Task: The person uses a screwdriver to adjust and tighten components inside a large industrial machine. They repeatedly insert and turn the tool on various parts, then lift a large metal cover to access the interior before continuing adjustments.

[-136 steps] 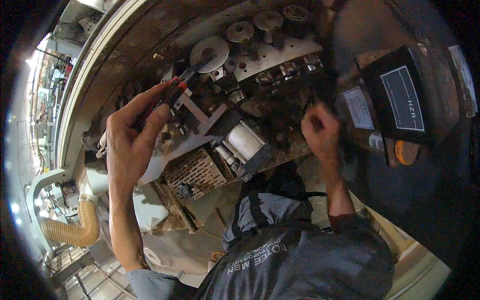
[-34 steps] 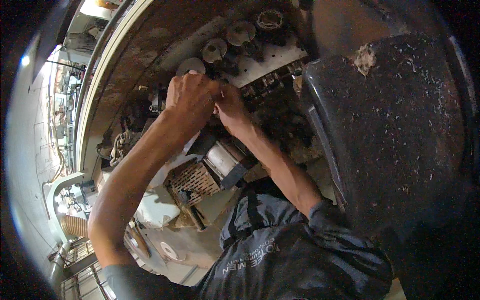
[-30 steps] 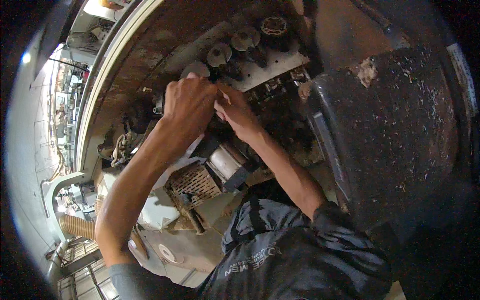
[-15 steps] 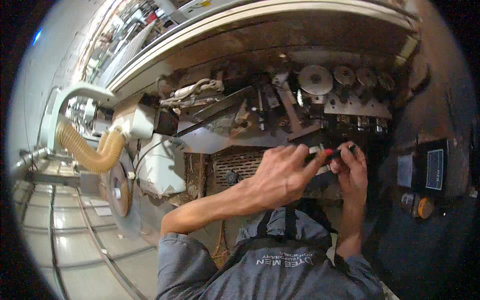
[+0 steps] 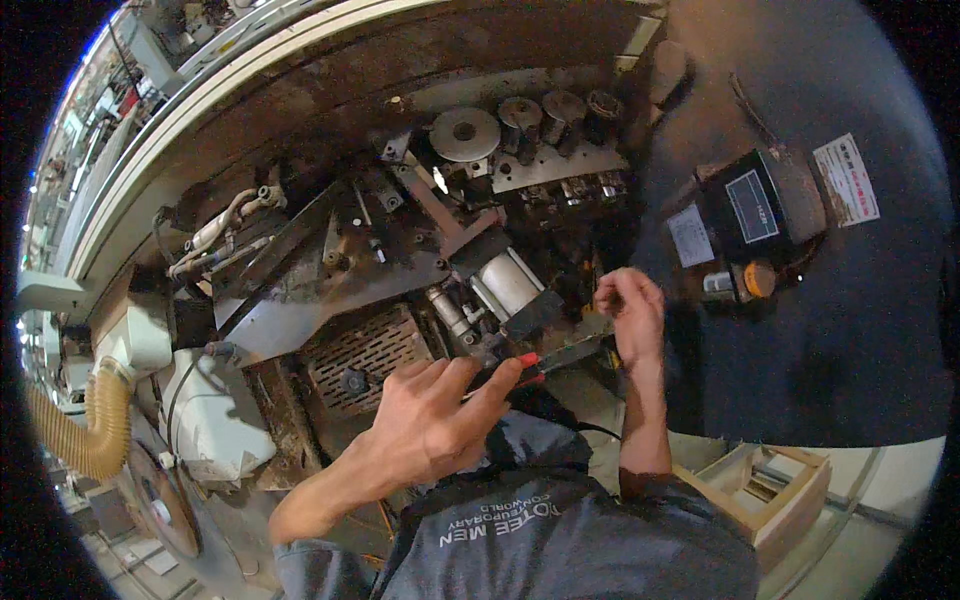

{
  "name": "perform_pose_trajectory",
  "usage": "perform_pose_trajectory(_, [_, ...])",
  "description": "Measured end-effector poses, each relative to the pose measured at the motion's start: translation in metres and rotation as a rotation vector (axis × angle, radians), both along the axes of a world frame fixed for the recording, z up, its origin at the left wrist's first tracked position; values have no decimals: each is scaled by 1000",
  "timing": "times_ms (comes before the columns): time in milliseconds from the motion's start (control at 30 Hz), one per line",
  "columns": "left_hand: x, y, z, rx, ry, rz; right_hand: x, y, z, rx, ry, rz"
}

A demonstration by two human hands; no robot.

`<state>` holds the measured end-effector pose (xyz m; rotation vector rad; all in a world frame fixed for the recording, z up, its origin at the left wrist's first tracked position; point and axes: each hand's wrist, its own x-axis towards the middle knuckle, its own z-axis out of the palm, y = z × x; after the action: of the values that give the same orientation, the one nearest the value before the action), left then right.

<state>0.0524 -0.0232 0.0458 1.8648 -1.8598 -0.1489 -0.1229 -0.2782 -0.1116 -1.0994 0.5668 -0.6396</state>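
Observation:
My left hand [image 5: 435,415] is closed around a hand tool with red-and-black handles [image 5: 527,360]. Its dark, slim far part points right, toward my other hand, and its exact kind is unclear. To the right, my right hand [image 5: 632,305] is raised with thumb and fingers curled together; anything between them is too small to make out. Just beyond the tool is a silver cylinder [image 5: 508,285] with dark end blocks, part of an open machine. Beside it sits a smaller metal cylinder [image 5: 450,312] with fittings.
A slotted metal plate [image 5: 365,360] lies left of my hands. Round metal wheels [image 5: 465,134] line the machine's back. At right, a dark panel holds a black box [image 5: 752,210] and an orange-capped jar [image 5: 757,280]. A wooden frame [image 5: 800,490] stands lower right; a ribbed hose [image 5: 108,410] hangs far left.
The view has swung right. My hands, earlier close together at the tool, are now apart; the tool stays in my left hand and the right has drawn away from it.

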Motion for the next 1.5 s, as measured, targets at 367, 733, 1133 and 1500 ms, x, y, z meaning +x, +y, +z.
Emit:
perform_pose_trajectory(367, [28, -31, 15, 51, 89, 230, -2, 7, -3, -293, 359, 32])
perform_pose_trajectory(733, [95, -156, 24, 332, -268, 311, 138, -21, 6, 198, -105, 285])
perform_pose_trajectory(1133, [100, -241, 1, 609, -517, 274, 179, -32, -29, 328, -152, 344])
perform_pose_trajectory(1500, [91, -253, -1, 731, -639, 238, 189, -14, -13, 454, -106, 247])
